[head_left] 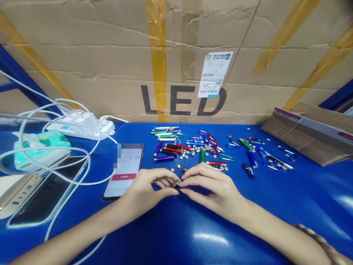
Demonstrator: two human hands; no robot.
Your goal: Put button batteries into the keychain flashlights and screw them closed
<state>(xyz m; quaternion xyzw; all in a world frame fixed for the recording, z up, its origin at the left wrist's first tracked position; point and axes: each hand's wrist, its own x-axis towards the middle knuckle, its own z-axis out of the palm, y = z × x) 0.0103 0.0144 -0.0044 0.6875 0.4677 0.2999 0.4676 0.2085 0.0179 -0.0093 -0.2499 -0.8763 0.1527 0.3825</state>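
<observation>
Presently both forearms reach in from the lower corners, angled inward, and the hands meet over the near middle of the blue table (204,221). Left hand (143,189): wrist low, back of the hand turned outward, fingers curled forward, thumb stretched along the near side. Its thumb and fingertips are clamped on a small metal piece (177,183), silvery, partly hidden; exact shape too small to tell. Right hand (217,187): mirrors it, knuckles arched high, wrist sloping down to the right, fingers spread slightly from one another and pointing left. Its fingertips come right up to the same piece; cannot tell whether they pinch it or only rest against it. A braided band (314,235) circles the right forearm.

Just beyond the fingertips: loose silver discs (193,151), then a cluster of slim tubes (167,149), purple, black and red, some lying side by side. Carabiner clips (226,157) lie among more tubes behind the right hand, others farther right. Near the left wrist, a phone (123,186), screen lit. Farther left, a darker phone (49,193) under looping white cables, with a power strip (82,123) behind. A large cardboard box (118,55), lettered LED, stands along the back.
</observation>
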